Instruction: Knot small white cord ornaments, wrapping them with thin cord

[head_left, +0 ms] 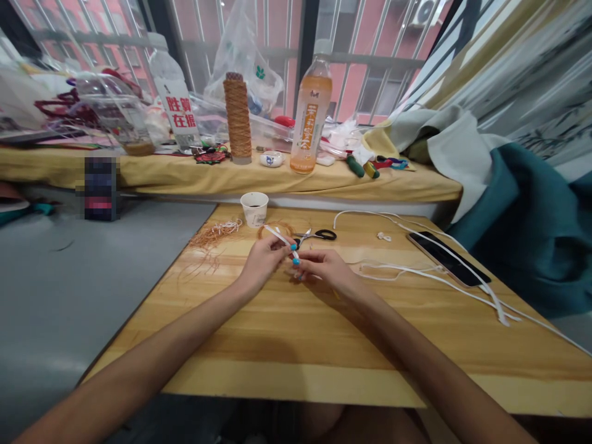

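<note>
- Centrally, in the head view: one narrow white strip [279,235], held aslant above the bench [259,345], its far end pointing up and leftward.
- Left hand [264,259]: fingers drawn narrow, pinching the strip along its length; thumbnail blue.
- Right hand [330,269]: fingers likewise narrow, pinching near the strip's lower end, just beside the left thumb; exact contact partly hidden.
- Scissors [326,234], black-handled, lying just beyond the hands.
- Orange thread loop [289,229], behind the strip, partly covered by the left hand.
- Paper cup [254,209], white, upright near the bench's far edge; dark contents.
- Orange-brown fibres [213,234], a loose tangle left of the cup.
- White cords [425,273], several, trailing over the right side.
- Phone [448,259], dark screen upward, a cord across it.
- Spool [238,123] of orange-brown thread, upright on the cloth-covered ledge [194,176].
- Drink bottle [311,117], orange contents, right of the spool.
</note>
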Motion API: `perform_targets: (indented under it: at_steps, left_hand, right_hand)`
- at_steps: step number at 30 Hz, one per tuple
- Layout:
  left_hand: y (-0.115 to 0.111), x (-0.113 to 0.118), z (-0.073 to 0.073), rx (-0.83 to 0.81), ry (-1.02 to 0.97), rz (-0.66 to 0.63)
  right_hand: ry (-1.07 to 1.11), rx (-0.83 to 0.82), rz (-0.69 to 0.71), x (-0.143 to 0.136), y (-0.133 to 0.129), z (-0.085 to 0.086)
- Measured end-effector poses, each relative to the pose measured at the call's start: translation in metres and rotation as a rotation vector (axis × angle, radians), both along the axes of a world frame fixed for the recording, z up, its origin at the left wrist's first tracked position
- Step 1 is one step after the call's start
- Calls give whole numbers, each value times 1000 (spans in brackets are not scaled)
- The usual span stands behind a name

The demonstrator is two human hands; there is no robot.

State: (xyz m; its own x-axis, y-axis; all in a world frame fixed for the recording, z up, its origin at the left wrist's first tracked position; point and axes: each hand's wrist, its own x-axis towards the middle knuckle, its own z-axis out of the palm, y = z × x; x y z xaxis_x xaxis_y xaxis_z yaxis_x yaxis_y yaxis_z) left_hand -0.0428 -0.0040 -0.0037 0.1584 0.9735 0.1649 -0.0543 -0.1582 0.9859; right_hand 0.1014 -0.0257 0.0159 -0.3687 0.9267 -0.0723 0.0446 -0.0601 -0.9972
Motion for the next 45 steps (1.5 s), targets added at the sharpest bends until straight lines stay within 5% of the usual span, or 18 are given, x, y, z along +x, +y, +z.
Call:
perform_targets:
  at_steps: [7,10,12,16,19,28,45]
  left_hand:
    - [7,-10,11,20,100,112]
    - [11,-25,27,254,227,473]
    - [8,-31,37,580,413,606]
    - [-1,-27,35,1095,877,231]
    - [-3,-20,22,1182,1011,42]
    - [3,-25,17,1139,981,-13]
    - [-2,-24,19,1213,1026,51]
  right_hand:
    - [-132,232,-123,2,2,-6]
    - [-233,291,-169,7,5,-6]
    - [-297,314,-168,8,6,-5]
    - [-350,354,-121,8,4,0]
    - [-247,275,-80,7,2,4]
    - [102,-87,101,15,5,6]
    - [251,-251,50,12,3,7]
